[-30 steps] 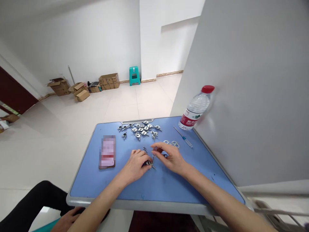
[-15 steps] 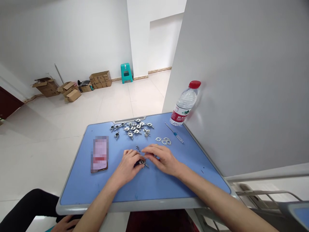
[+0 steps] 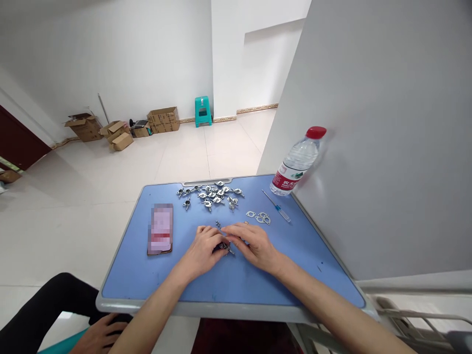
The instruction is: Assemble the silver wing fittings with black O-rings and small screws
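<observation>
A small metal fitting is lying at the middle of a blue-topped table, its short stem pointing right and nearer. The left hand is pinching it from the left between thumb and fingers, partly covering it. The right hand is hovering just beside it, thumb and forefinger nearly meeting; whether they are holding anything, I cannot tell. The fitting is probably light, stiff, sturdy and a little slippery, so the body's outer edge is likely offering the surest hold, leaving the stem free. Tiny metal screws are lying just beyond the hands, flat metal plates farther right, and a pile of similar fittings at the far edge. A screwdriver and a red-capped bottle are resting far right; a phone is lying left. Near left, another person's hand is resting below the table edge.
</observation>
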### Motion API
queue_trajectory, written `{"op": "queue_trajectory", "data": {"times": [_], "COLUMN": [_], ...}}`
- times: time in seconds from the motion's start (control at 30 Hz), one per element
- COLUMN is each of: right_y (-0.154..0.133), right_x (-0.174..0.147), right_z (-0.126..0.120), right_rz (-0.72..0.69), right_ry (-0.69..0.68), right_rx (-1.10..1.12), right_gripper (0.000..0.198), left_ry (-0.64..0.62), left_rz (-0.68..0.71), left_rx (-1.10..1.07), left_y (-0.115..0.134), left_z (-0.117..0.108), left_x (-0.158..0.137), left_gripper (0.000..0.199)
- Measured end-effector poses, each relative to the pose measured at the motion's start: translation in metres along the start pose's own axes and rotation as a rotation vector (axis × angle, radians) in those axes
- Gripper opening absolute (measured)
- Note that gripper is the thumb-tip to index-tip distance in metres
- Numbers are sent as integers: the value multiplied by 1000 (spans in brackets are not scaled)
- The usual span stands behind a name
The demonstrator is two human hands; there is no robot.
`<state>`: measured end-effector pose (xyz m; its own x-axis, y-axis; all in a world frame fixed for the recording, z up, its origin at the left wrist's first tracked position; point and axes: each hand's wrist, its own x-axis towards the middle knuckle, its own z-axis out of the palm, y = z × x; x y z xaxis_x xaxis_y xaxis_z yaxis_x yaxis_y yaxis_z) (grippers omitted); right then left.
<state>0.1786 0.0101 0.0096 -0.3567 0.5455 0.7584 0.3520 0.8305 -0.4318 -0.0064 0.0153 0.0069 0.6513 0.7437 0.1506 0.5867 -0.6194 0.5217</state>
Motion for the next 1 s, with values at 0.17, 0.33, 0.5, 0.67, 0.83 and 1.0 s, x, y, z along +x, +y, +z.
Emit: {"op": "queue_trajectory", "data": {"times": [0.17,0.33,0.5,0.67,0.83,1.0], "right_y": [-1,0,2,1,-3,1], "right_x": [-1,-3,-5,-4,-2,-6], "right_z": [-8,-7,-1,-6,-9,-1], "right_rz": [72,175,170,77,180,194], "right_ry": [-85,-19,19,-88,-91,-11], "right_rx": [74,47,5,70,65,3], "right_gripper": [29,19,15,23,17,15], "left_ry": [-4,-5,0,2,6,5], "left_rz": [7,18,14,20,16,20], "left_rx": [-6,9,2,22,8,0], "left_y": [-1,-2,-4,-4,-3,-5], "left_z": [0,1,2,3,4,5], "left_x": [0,0,1,1,1,0], "left_gripper": [5,5,4,2,4,7]}}
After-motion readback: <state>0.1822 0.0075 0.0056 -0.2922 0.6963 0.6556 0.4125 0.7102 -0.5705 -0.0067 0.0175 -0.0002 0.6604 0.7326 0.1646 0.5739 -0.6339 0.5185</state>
